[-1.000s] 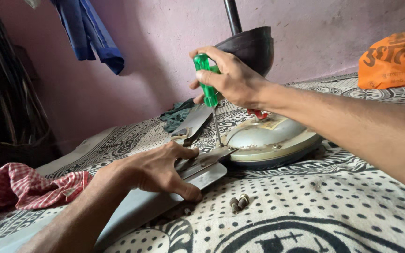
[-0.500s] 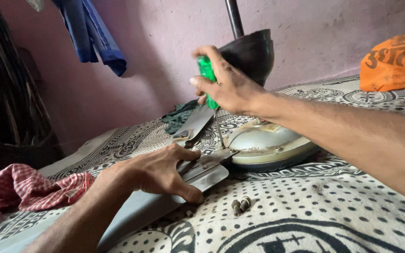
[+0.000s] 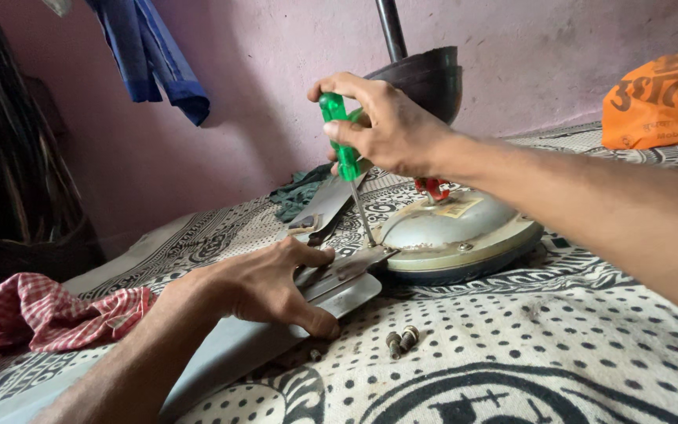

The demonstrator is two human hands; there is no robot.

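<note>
Under the right hand (image 3: 390, 126), in the head view, a green-handled screwdriver (image 3: 340, 145) stands nearly upright; the fingers are curled tight around its handle, thumb on the near side, and the thin shaft runs down from them to a screw at the root of a fan blade (image 3: 276, 330). Below and left of those fingers, the left hand (image 3: 264, 286) lies flat on the blade, fingers spread and pressing down, thumb hooked over the near edge, closed on nothing.

Just beyond the left fingertips the blade's bracket meets the round fan motor (image 3: 457, 235), which rests on the patterned bed (image 3: 574, 345). A second blade (image 3: 325, 202) lies behind the shaft. Two loose screws (image 3: 402, 339) sit on the bed just right of the left thumb.

The blade looks like thin sheet metal: light, stiff along its length yet springy, with hard edges, so a flat palm near the bracket probably holds it best. The motor looks heavy and unlikely to shift. The smooth plastic handle wants a full wrap, and the small screws could roll or get lost in the cloth.
</note>
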